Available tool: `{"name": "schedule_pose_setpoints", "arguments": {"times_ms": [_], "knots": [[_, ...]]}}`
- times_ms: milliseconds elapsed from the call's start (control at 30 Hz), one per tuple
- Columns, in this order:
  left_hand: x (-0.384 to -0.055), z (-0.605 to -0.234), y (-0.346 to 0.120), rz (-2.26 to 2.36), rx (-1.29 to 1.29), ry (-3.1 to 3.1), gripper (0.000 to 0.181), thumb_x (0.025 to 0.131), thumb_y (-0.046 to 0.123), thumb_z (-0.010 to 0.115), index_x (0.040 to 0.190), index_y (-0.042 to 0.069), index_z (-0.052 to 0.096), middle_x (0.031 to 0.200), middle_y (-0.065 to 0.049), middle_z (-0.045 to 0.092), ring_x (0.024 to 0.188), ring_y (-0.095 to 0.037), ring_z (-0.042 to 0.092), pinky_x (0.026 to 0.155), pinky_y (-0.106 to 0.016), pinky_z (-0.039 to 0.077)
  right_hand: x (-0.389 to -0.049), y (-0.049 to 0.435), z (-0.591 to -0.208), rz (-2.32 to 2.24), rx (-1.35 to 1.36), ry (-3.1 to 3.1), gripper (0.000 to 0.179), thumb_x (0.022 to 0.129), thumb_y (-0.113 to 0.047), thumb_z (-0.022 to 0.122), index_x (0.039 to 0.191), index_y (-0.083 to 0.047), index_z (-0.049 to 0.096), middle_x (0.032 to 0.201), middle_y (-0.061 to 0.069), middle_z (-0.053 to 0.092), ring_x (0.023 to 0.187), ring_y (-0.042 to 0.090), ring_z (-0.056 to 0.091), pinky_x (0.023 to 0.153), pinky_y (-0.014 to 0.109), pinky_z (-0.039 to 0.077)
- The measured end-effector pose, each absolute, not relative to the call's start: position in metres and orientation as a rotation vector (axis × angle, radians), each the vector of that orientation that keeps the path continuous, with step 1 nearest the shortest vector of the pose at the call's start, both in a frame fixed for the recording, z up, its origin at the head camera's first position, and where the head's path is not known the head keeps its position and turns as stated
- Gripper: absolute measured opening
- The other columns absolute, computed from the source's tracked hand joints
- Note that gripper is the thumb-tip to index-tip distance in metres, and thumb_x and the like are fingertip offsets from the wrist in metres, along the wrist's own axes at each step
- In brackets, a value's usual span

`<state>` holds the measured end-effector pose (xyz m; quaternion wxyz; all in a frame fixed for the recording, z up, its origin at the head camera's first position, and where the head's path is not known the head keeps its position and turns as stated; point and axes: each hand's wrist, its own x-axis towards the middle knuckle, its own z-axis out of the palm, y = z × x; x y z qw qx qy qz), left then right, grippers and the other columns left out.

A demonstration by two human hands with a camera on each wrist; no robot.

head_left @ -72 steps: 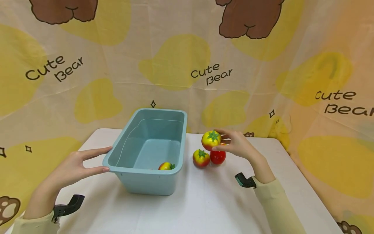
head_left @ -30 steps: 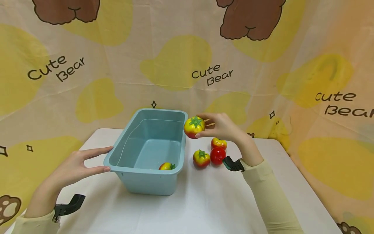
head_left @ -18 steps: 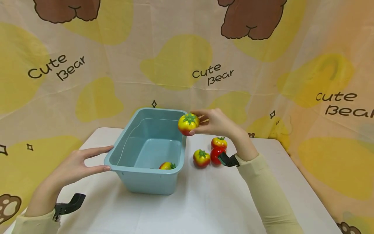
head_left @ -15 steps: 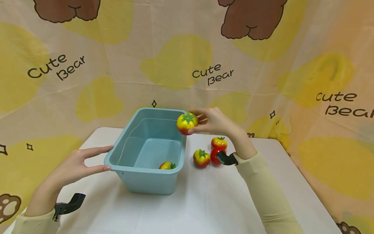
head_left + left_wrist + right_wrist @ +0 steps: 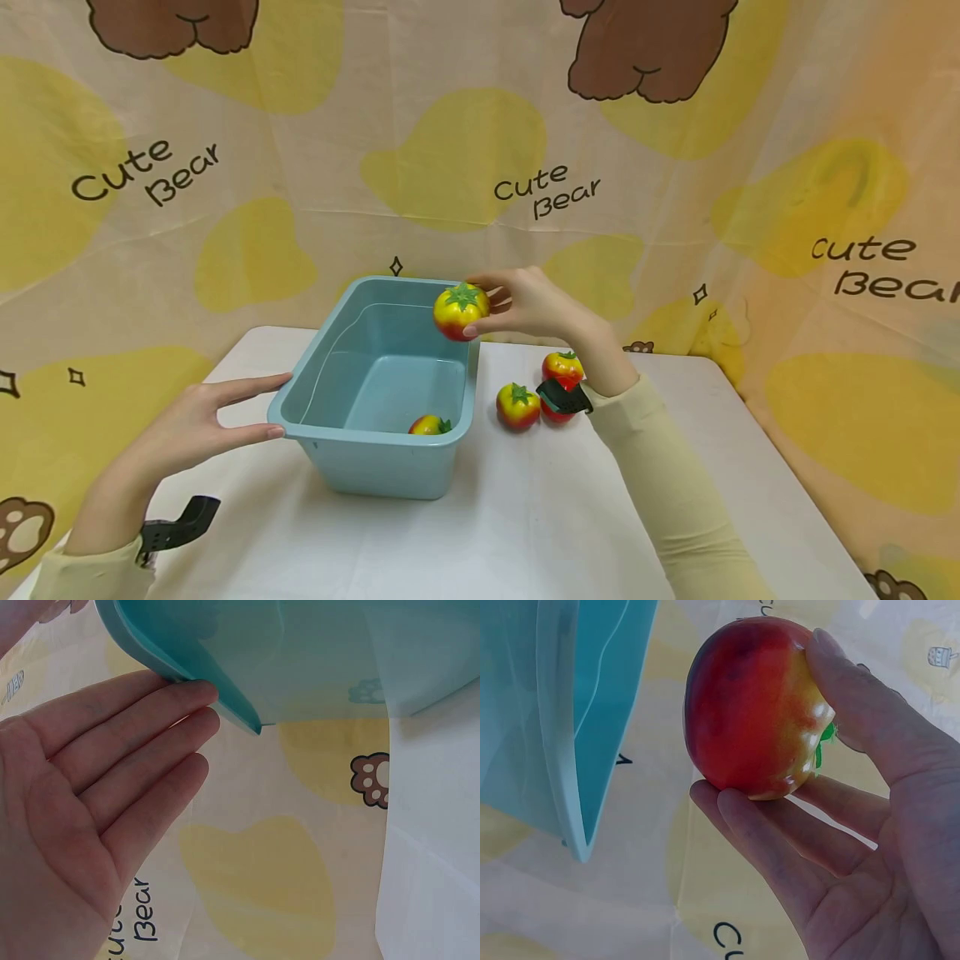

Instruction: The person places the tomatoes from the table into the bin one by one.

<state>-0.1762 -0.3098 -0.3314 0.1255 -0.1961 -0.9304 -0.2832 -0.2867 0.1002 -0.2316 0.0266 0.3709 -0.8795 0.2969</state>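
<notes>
My right hand [image 5: 528, 304] pinches a yellow-and-red toy tomato [image 5: 459, 313] with a green leafy top, between thumb and fingertips. It is held over the right rim of a light blue plastic bin [image 5: 375, 468]. In the right wrist view the tomato [image 5: 754, 712] shows its red underside, beside the bin's edge [image 5: 555, 712]. My left hand [image 5: 195, 421] touches the bin's near left corner with fingers and thumb extended; in the left wrist view its straight fingers [image 5: 142, 754] lie against the rim [image 5: 139, 645]. Inside the bin, another tomato [image 5: 427, 426] is partly hidden by the front wall.
On the white table [image 5: 517, 533], right of the bin, sit a yellow-red tomato [image 5: 517, 407], a second one [image 5: 562, 365] behind it, and a red fruit [image 5: 557, 413] mostly covered by my black wrist strap [image 5: 564, 397]. A patterned curtain [image 5: 450, 150] hangs behind and beside the table.
My right hand has lifted the tomato from the group on the table and carried it left and up to the bin's right rim. The left hand and bin have stayed put.
</notes>
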Motion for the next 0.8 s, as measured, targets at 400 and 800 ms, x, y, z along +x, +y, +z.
{"name": "schedule_pose_setpoints", "arguments": {"times_ms": [400, 800], "knots": [[-0.176, -0.331, -0.309, -0.838, -0.571, -2.715, 0.059, 0.075, 0.034, 0.08, 0.13, 0.031, 0.058, 0.125, 0.001, 0.064, 0.111, 0.023, 0.039, 0.085, -0.001, 0.031, -0.294, 0.085, -0.228, 0.846, 1.214, -2.706, 0.065, 0.076, -0.039, 0.079, 0.13, -0.011, 0.058, 0.125, 0.006, 0.063, 0.101, 0.02, 0.066, 0.083, 0.025, 0.054], [-0.178, -0.333, -0.311, -0.832, -0.588, -2.695, 0.059, 0.074, 0.032, 0.081, 0.129, 0.029, 0.059, 0.123, 0.001, 0.066, 0.111, 0.023, 0.04, 0.085, -0.001, 0.031, -0.298, 0.09, -0.237, 0.953, 1.194, -2.651, 0.06, 0.078, -0.029, 0.079, 0.129, -0.008, 0.058, 0.12, 0.009, 0.066, 0.098, 0.021, 0.068, 0.082, 0.027, 0.055]]}}
